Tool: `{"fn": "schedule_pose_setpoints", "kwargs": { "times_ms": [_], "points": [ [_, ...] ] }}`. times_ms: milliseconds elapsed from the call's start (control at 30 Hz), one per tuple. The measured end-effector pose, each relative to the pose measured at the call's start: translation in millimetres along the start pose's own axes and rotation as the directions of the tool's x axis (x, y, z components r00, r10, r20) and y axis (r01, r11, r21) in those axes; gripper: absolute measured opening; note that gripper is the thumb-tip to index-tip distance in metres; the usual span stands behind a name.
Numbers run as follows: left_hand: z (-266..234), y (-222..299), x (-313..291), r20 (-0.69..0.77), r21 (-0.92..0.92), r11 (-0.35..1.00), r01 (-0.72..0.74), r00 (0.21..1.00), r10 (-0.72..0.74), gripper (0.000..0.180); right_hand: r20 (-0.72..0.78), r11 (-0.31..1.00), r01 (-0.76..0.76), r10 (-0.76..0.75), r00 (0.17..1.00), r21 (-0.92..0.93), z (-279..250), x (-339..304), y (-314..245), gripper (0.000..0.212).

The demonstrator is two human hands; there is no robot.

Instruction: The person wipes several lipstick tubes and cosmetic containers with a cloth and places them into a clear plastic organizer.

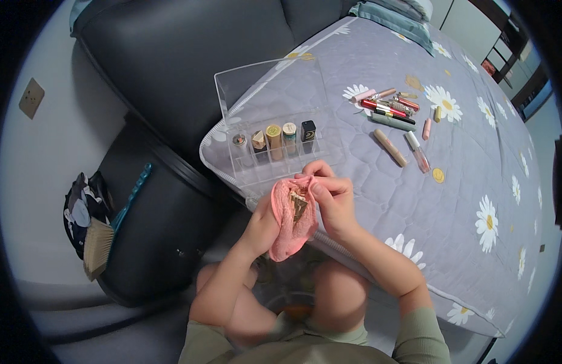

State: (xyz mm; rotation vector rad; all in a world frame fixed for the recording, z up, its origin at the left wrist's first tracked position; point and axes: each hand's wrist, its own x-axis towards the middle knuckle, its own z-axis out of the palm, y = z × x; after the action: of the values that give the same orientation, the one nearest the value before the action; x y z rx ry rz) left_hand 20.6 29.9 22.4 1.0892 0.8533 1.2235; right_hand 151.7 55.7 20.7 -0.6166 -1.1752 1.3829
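Note:
A pink fuzzy cloth (287, 238) is bunched up in front of me, over the near edge of the bed. My left hand (261, 225) is closed around its left side. On the other side, my right hand (334, 203) pinches the cloth's upper right edge between thumb and fingers. Within the folds lies a small gold-brown item (299, 208), partly covered, its kind unclear. Just beyond my hands stands a clear acrylic organizer (232, 159) with its lid up. Several cosmetic tubes, among them a gold one (274, 141) and a black one (308, 131), stand upright in its compartments.
On the daisy-print bedspread (378, 200), right of the organizer, lie several loose cosmetics, including a red tube (384, 108), a beige tube (390, 147) and a clear lip gloss (418, 153). A dark headboard (190, 48) borders the bed. A brush (102, 242) is at the left.

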Motion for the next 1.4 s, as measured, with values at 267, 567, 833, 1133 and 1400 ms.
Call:
{"fn": "schedule_pose_setpoints", "kwargs": {
  "times_ms": [267, 567, 833, 1133, 1400],
  "points": [
    [18.5, 15.5, 18.5, 0.109, -0.043, 0.976, -0.213, 0.97, 0.217, 0.026, 0.115, 0.903, 0.376, -0.359, 0.926, -0.208, -4.0, 2.4, -26.2, 0.019],
    [13.8, -6.4, 31.3, 0.09, 0.352, 0.779, -0.518, 0.848, 0.523, 0.03, 0.185, 0.987, -0.159, 0.151, 0.971, 0.027, -5.1, 9.0, -58.6, 0.022],
    [12.9, 14.4, 18.3, 0.158, 0.552, 0.643, -0.531, 0.824, 0.544, 0.029, 0.201, 0.959, -0.269, 0.248, 0.948, 0.086, -5.9, 2.6, -73.3, 0.016],
    [28.1, 6.5, 19.8, -0.008, 0.337, 0.835, -0.434, 0.886, 0.464, 0.03, 0.261, 0.955, -0.293, 0.273, 0.926, 0.041, -13.2, 9.0, -78.2, 0.018],
    [30.9, -1.5, 22.1, -0.027, 0.453, 0.753, -0.477, 0.837, 0.546, 0.028, 0.158, 0.956, -0.287, 0.292, 0.943, -0.053, -10.5, 6.9, -79.6, 0.016]
  ]
}}
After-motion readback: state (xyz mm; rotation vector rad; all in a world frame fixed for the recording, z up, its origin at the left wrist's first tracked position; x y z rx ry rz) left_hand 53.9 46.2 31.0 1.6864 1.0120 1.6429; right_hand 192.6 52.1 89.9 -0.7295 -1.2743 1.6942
